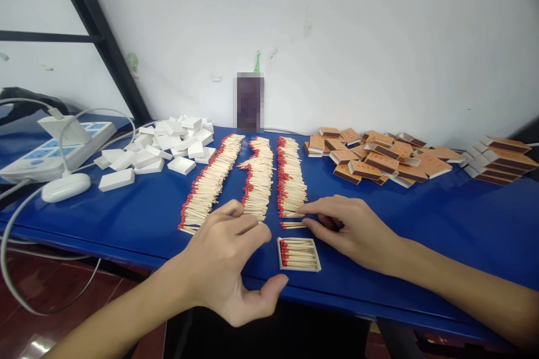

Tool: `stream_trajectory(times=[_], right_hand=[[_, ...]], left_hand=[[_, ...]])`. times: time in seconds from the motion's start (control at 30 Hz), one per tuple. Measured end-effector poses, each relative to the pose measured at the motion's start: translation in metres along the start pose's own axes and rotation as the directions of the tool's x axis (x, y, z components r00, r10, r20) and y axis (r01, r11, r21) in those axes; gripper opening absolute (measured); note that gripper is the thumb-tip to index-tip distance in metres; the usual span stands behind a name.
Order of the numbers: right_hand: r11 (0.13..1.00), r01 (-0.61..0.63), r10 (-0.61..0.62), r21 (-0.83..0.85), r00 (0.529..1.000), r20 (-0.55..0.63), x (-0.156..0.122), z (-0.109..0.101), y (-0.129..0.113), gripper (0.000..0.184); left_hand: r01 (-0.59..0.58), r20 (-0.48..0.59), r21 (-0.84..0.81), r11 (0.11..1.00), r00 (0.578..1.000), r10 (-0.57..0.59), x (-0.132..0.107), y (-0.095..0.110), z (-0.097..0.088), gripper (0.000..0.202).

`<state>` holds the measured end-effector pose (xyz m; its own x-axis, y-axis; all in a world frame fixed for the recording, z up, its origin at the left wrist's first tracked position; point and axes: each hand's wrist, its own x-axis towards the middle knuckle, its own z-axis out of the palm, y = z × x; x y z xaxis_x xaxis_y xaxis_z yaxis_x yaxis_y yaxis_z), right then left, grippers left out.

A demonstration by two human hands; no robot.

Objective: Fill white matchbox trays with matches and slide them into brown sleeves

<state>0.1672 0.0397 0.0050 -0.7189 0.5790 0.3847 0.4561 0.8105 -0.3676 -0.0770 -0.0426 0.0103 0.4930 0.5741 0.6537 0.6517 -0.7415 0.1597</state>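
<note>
A white matchbox tray [300, 269] lies near the front edge of the blue table, with red-tipped matches [301, 254] side by side in it. My left hand [229, 255] hovers to its left, fingers bent and thumb spread apart, holding nothing. Behind the tray, my right hand [351, 230] touches the plain ends of matches at the near end of the right match row [290, 179]; its index finger and thumb are slightly apart. A few matches [293, 225] lie just off that row. Two more rows stretch back, a middle row [258, 179] and a left row [213, 182].
White trays [164, 143] are heaped at the back left, orange matchbox sleeves [374, 154] at the back right. Further right stand stacked matchboxes [501, 160]. A power strip [54, 151] with white cables occupies the left end. A blurred dark object [250, 102] leans against the wall.
</note>
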Motion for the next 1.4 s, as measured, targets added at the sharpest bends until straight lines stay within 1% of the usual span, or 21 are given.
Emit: stream_trajectory(times=[0.17,0.3,0.43,0.6,0.77,0.9,1.1,1.4], right_hand=[[0.999,0.035,-0.036,0.018,0.999,0.024,0.0006,0.0002,-0.0008,0.018],[0.998,0.062,-0.062,0.02,0.998,0.027,0.0008,-0.0002,-0.0019,0.017],[0.998,0.061,-0.061,0.006,0.998,0.028,0.0013,-0.0003,-0.0021,0.016],[0.997,0.071,-0.07,-0.011,0.996,0.047,0.0012,-0.0007,-0.0021,0.018],[0.997,0.074,-0.073,-0.022,0.997,0.034,-0.0001,-0.0008,-0.0019,0.02],[0.996,0.092,-0.091,-0.016,0.995,0.043,-0.0006,0.0003,-0.0004,0.019],[0.996,0.083,-0.081,-0.019,0.994,0.067,0.0009,0.0012,0.0012,0.018],[1.0,0.029,-0.029,0.007,0.999,0.043,0.0002,-0.0007,-0.0011,0.014]], left_hand=[[0.0,0.041,0.008,1.0,0.999,-0.001,-0.0003,-0.0002,0.0013,0.016],[0.008,0.085,0.037,0.999,0.996,-0.011,-0.0002,-0.0005,0.0019,0.02],[0.002,0.11,0.068,0.998,0.994,-0.01,0.0012,-0.0013,0.002,0.025],[0.024,0.152,0.067,0.997,0.988,-0.034,0.0018,-0.0032,0.0038,0.03],[0.019,0.114,0.085,0.996,0.993,-0.028,-0.0002,-0.0032,0.0046,0.036],[0.003,0.082,0.08,0.997,0.997,-0.009,-0.0009,-0.0022,0.0036,0.037],[-0.008,0.085,0.076,0.997,0.996,0.001,0.0014,-0.0025,0.0042,0.036],[0.009,0.111,0.064,0.998,0.994,-0.016,0.001,-0.0026,0.0053,0.043]])
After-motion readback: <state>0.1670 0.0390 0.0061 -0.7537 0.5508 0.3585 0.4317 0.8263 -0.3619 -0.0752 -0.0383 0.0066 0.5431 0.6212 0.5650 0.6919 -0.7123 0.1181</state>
